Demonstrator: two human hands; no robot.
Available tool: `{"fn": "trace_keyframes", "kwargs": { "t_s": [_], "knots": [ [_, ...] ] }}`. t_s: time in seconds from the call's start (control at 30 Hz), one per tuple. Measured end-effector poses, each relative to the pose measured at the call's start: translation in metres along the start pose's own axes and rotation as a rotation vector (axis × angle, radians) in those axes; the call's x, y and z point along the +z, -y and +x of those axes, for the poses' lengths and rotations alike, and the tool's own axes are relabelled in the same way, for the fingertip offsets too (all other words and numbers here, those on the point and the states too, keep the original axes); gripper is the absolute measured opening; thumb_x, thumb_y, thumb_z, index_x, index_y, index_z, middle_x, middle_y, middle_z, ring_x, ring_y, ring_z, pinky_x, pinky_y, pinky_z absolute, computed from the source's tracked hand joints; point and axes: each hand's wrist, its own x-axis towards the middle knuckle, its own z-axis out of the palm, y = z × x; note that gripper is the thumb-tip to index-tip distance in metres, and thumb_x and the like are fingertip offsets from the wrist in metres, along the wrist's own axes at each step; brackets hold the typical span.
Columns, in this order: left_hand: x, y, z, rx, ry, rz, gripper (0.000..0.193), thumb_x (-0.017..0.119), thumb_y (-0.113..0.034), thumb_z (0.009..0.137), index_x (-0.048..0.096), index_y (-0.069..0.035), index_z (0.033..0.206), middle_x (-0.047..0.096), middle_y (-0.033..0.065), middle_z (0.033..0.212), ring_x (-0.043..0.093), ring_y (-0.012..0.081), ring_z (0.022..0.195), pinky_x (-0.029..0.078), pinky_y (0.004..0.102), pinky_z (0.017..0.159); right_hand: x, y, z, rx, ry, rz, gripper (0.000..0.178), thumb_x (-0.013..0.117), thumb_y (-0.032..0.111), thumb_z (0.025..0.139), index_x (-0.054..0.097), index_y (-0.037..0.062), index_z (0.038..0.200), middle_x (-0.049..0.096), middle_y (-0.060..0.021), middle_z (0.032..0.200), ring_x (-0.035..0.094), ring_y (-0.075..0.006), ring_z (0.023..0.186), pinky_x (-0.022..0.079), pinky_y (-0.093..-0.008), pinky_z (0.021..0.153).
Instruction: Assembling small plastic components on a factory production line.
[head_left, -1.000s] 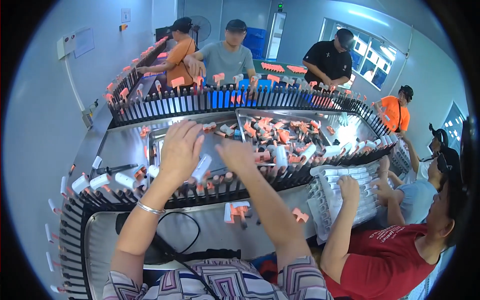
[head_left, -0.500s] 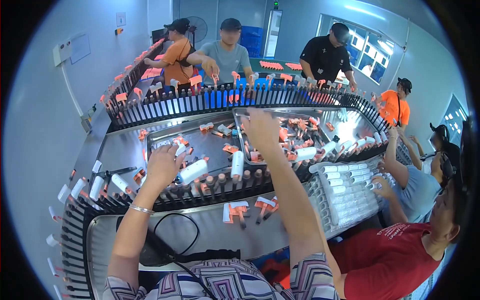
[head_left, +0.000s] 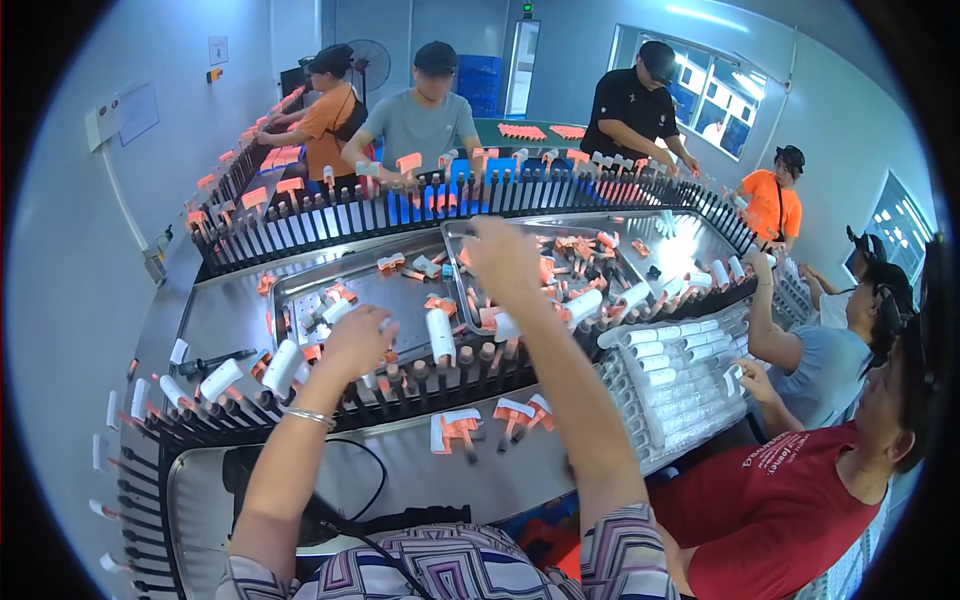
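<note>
My left hand (head_left: 360, 342) is over the near row of upright black posts (head_left: 420, 375), its fingers curled. What they hold, if anything, is hidden. A white curved plastic piece (head_left: 440, 336) caps a post just to its right. My right hand (head_left: 500, 265) is raised over the left end of a metal tray (head_left: 458, 290) with many orange and white parts on dark stems (head_left: 575, 250). Its fingers are smeared by motion. Below that wrist, another white piece (head_left: 507, 326) shows partly behind my forearm. More white pieces (head_left: 283, 366) sit on posts to the left.
A second metal tray (head_left: 290, 275) lies behind my left hand. Several orange and white parts (head_left: 460, 428) lie on the near metal surface beside a black cable (head_left: 375, 470). At right, a co-worker's hand (head_left: 755, 383) is beside stacked white pieces (head_left: 680, 350). Other people stand beyond the far posts (head_left: 400, 205).
The view has shifted slightly. My left hand has moved right along the posts, while my right hand stays over the tray. Across the line, the grey-shirted person's raised hand has come down.
</note>
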Motion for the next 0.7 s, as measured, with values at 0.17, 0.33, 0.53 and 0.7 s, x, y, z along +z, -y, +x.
{"fn": "trace_keyframes", "kwargs": {
  "t_s": [0.17,0.33,0.53,0.7],
  "knots": [
    [-0.004,0.001,-0.004,0.094,-0.21,0.246,0.037,0.057,-0.031,0.087,0.062,-0.003,0.111,0.057,0.0198,0.118,0.05,0.0354,0.115,0.037,0.0452,0.1,0.003,-0.087,-0.023,0.051,-0.083,-0.307,0.022,0.053,0.032,0.087,0.06,0.0118,0.088,0.064,-0.0063,0.083,0.063,-0.0255,0.079,0.043,-0.0474,0.071],
    [-0.016,-0.061,0.016,0.333,-0.497,0.133,0.036,0.06,-0.024,0.085,0.058,-0.001,0.112,0.056,0.0188,0.115,0.049,0.0343,0.116,0.033,0.0454,0.104,0.029,-0.089,-0.05,0.149,0.301,-0.247,0.029,0.054,0.035,0.085,0.065,0.0094,0.094,0.068,-0.0107,0.086,0.066,-0.029,0.082,0.049,-0.0457,0.07],
    [0.015,-0.098,0.05,0.392,-0.396,0.031,0.031,0.055,-0.026,0.088,0.06,-0.002,0.106,0.059,0.0173,0.109,0.051,0.033,0.111,0.037,0.0446,0.098,0.031,-0.059,-0.037,0.088,0.118,-0.049,0.022,0.052,0.027,0.086,0.062,0.0085,0.093,0.067,-0.0124,0.087,0.065,-0.0304,0.082,0.046,-0.0473,0.074],
    [0.017,-0.094,0.054,0.209,0.148,0.127,0.047,0.038,-0.044,0.094,0.068,-0.008,0.097,0.066,0.0147,0.101,0.063,0.0353,0.091,0.047,0.0462,0.082,-0.03,-0.098,0.007,0.09,-0.009,-0.127,0.02,0.053,0.028,0.086,0.059,0.0098,0.091,0.064,-0.0084,0.089,0.063,-0.0262,0.085,0.045,-0.0466,0.074]
  ]
}}
